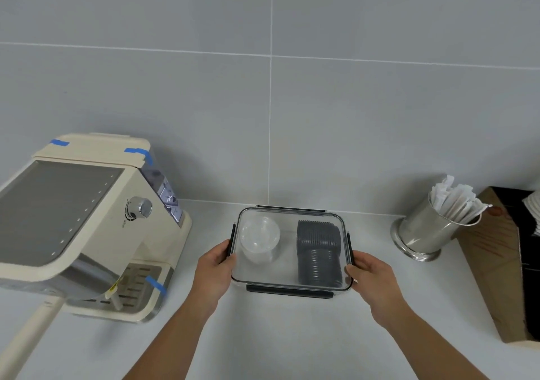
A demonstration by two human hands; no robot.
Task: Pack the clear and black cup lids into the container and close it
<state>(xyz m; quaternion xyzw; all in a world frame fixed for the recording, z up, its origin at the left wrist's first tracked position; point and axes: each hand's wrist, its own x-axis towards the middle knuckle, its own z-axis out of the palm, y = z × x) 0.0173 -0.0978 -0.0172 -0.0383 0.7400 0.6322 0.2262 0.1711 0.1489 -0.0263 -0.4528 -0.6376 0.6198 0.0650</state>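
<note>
A clear rectangular container with black side clasps stands on the white counter, its transparent lid lying on top. Inside at the left lies a stack of clear cup lids. At the right inside lies a ribbed stack of black cup lids. My left hand grips the container's left edge, thumb on the left clasp. My right hand grips the right edge at the right clasp. The front and back clasps show as black strips along the lid's edges.
A cream espresso machine with blue tape strips stands at the left, its handle reaching toward me. A steel cup of paper-wrapped sticks stands at the right. A brown cardboard box sits at the far right. A grey tiled wall runs behind.
</note>
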